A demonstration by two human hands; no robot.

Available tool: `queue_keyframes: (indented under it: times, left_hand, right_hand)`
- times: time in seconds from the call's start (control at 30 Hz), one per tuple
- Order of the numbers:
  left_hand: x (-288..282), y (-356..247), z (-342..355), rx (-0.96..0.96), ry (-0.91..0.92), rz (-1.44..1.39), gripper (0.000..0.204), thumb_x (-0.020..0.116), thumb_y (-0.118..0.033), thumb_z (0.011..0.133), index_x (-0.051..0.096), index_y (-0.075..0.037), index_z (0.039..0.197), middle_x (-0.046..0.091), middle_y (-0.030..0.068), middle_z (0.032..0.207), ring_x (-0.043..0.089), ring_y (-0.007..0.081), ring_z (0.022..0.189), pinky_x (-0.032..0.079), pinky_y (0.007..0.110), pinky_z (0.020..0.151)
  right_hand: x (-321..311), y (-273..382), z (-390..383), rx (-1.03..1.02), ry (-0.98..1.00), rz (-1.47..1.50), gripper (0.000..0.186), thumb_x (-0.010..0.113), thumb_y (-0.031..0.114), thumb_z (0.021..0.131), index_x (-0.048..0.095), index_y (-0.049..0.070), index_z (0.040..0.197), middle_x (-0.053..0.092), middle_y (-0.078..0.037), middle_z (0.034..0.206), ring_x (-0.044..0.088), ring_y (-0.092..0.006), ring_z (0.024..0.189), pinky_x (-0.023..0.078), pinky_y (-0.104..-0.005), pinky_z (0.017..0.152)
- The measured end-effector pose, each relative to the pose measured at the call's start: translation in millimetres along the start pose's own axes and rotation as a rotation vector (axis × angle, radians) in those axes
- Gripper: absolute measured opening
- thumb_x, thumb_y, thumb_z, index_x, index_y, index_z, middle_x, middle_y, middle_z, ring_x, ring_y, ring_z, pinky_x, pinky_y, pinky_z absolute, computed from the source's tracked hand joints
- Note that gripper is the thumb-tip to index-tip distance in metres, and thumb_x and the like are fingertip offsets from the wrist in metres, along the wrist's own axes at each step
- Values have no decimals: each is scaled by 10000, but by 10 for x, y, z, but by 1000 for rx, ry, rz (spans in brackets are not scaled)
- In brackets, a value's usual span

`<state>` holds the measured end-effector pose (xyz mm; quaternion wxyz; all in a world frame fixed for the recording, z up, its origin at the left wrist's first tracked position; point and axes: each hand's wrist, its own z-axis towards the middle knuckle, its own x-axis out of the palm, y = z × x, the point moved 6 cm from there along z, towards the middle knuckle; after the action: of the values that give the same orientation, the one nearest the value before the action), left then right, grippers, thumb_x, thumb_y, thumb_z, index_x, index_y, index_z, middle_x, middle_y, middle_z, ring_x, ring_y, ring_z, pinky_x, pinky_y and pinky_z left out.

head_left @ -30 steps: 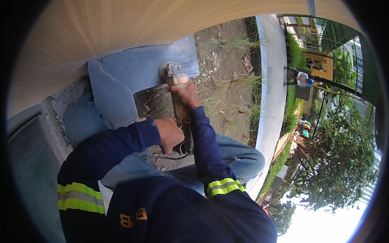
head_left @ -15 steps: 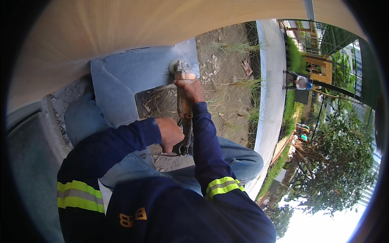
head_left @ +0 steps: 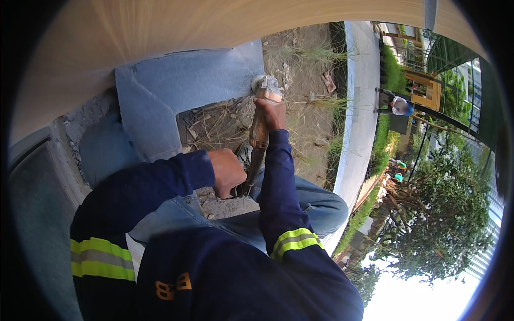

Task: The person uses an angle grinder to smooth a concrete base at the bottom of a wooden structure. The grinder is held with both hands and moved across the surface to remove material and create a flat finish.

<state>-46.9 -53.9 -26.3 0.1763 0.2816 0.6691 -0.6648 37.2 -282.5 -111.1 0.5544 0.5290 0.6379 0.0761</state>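
A dusty angle grinder point(head_left: 259, 136) lies angled across the middle, its pale disc point(head_left: 257, 82) at the right edge of a bluish-grey L-shaped stone slab point(head_left: 182, 80). My right hand point(head_left: 272, 111) is closed round the grinder's body just behind the head. Lower and left, my left hand point(head_left: 227, 174) is closed at the grinder's rear end, where a cord shows; part of its grip is hidden.
Dry soil with grass and rubble point(head_left: 310, 123) borders the slab, beside a concrete path point(head_left: 360, 69) where a person in a blue helmet point(head_left: 399, 106) stands. A beige panel point(head_left: 150, 27) curves above; a grey frame point(head_left: 37, 176) is at left. My bent knees surround the tool.
The grinder's head and my right hand have moved rightward along the slab to its edge, and slightly up. My left hand has shifted a little right and stays closed at the rear.
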Motion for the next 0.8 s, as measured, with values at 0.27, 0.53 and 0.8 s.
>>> queue_keyframes:
  times: [0.27, 0.53, 0.8]
  left_hand:
    - [20, 154, -8, -49, -1, -6, 226, 753, -183, 541, 751, -46, 721, 718, 172, 726, 724, 383, 745, 565, 477, 671]
    - [-8, 100, 82, 1, -24, 8, 260, 774, -222, 548, 749, -38, 730, 713, 148, 706, 725, 372, 741, 569, 480, 661]
    - [-33, 176, 21, -38, -26, -31, 236, 754, -185, 536, 740, -33, 716, 720, 180, 735, 725, 390, 757, 565, 492, 674]
  right_hand:
    - [194, -13, -129, -37, 28, 11, 391, 862, 274, 777, 752, -26, 1003, 738, -71, 899, 672, -152, 753, 542, -329, 690]
    - [-63, -60, 131, -50, -38, -16, 413, 858, 286, 765, 762, -20, 1025, 744, -72, 923, 681, -166, 774, 548, -333, 719]
    - [219, 155, -82, -42, 70, -19, 418, 861, 280, 771, 752, -25, 1034, 737, -68, 911, 669, -169, 763, 545, -333, 715]
